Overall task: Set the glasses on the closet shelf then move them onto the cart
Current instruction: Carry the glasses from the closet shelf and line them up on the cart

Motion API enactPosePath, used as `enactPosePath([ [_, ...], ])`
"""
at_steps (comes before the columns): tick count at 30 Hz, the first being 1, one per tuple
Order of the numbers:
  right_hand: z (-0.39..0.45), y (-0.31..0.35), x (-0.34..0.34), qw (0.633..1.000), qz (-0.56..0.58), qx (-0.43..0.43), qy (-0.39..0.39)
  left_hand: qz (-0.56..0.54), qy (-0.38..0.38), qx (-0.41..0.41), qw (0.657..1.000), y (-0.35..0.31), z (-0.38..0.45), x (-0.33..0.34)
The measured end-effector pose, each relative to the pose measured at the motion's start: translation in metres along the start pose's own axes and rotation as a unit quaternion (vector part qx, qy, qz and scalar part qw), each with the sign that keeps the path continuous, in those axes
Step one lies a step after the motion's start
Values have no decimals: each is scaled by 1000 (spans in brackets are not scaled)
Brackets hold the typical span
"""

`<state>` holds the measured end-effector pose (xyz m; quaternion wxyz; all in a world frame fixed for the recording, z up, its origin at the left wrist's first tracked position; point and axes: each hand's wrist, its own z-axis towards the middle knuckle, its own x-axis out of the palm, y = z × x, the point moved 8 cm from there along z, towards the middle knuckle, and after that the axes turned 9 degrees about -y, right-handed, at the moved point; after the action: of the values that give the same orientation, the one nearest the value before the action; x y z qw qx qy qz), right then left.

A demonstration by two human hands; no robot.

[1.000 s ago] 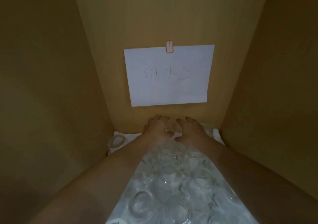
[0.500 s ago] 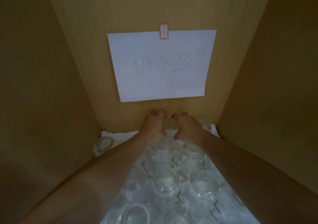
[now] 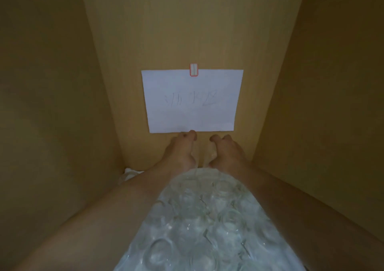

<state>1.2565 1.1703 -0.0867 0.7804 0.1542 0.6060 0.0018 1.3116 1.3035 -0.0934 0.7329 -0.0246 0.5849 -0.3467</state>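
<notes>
— Glasses first, nearest me: what do you see of them?

— Clear ones, crowded rim to rim on a white lining on the shelf, filling the gap between my two forearms. They are blurred, so I cannot count them.

— And your hands?

— Beyond the crowd, at the far end of the shelf. My left hand and my right hand face each other with the fingers curled, and between them is a single clear glass, lifted a little above the rest. Both hands seem to be gripping it, one on each side, though it is faint.

— What lies behind?

— The wooden back wall of the closet, with a white sheet of paper on it, held by a red-edged tab at its top edge. There is handwriting on it, too smeared to read. My left fingertips come just up to the bottom edge of the paper.
</notes>
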Motion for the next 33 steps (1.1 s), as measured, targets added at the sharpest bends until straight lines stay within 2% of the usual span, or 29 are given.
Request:
enactPosePath([
  [5,-32,1,-55,998,14,7,-64,25,-62,24,997,-39,-31,-55],
  [13,-109,4,-134,985,56,-5,-161,23,-169,-5,985,-98,-104,-142],
  [22,-199,3,-185,949,200,-14,-244,-19,-281,-25,959,-140,-196,-199],
  [26,-230,1,-201,931,236,-4,-278,-67,-323,-40,943,-145,-227,-213],
  [33,-270,-5,-226,891,263,28,-369,-256,-355,-39,898,-147,-243,-227],
])
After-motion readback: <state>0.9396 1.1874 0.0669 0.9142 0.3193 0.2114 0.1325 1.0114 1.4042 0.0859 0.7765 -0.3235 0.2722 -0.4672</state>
